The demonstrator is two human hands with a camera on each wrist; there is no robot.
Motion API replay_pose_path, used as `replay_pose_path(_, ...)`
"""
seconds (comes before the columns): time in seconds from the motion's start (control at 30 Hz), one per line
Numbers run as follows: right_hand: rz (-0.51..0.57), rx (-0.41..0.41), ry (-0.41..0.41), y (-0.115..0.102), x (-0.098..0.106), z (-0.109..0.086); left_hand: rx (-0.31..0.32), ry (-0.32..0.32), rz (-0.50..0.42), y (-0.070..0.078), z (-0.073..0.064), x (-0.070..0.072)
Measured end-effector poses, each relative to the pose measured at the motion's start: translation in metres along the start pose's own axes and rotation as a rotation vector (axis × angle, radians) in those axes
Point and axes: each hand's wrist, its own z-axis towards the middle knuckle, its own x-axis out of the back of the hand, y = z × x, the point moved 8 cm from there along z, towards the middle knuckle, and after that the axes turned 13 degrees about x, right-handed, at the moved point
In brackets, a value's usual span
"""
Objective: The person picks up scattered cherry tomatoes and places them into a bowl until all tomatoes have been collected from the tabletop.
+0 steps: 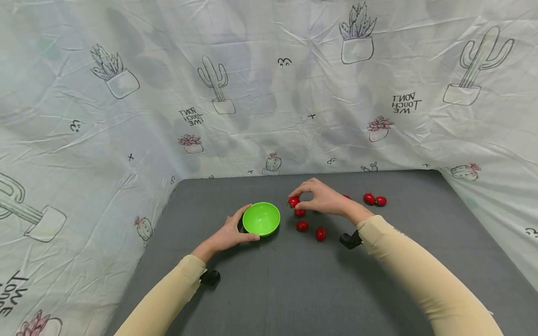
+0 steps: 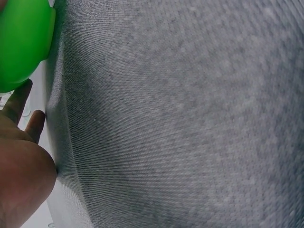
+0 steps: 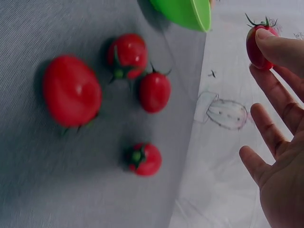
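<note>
A bright green bowl (image 1: 261, 219) stands upright on the grey table, its inside bare. My left hand (image 1: 229, 233) holds it from the left, thumb at the near side and fingers round the far side; the left wrist view catches only part of that hand (image 2: 23, 166) and the bowl's outer wall (image 2: 23, 42). Between thumb and fingers, my right hand (image 1: 322, 198) pinches a red cherry tomato (image 3: 259, 47) with a green stem, just right of the bowl and above the table. Beneath and near this hand lie loose cherry tomatoes (image 1: 302, 226), (image 1: 321, 234).
Farther right, two more cherry tomatoes (image 1: 369, 199) lie side by side, and another (image 1: 346, 197) is partly hidden behind the right wrist. A patterned white cloth (image 1: 260, 93) hangs behind and beside the grey table (image 1: 269, 289). Black devices (image 1: 350, 240) sit at both wrists.
</note>
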Motion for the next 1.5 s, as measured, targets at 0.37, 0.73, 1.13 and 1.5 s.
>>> replay_pose_path(0.37, -0.037, 0.033, -0.057, -0.010, -0.029, 0.031, 0.012, -0.002, 0.002, -0.001, 0.001, -0.001)
replay_pose_path(0.73, -0.076, 0.032, -0.115, -0.011, -0.052, 0.047, 0.024, -0.015, -0.002, -0.001, 0.002, -0.001)
replay_pose_path(1.13, -0.118, 0.041, -0.189, -0.012, -0.071, 0.052, 0.013, -0.010, 0.005, -0.002, 0.004, -0.002)
replay_pose_path(1.5, -0.200, 0.034, -0.220, -0.010, -0.084, 0.056, 0.002, -0.009, -0.003, -0.004, 0.002, -0.004)
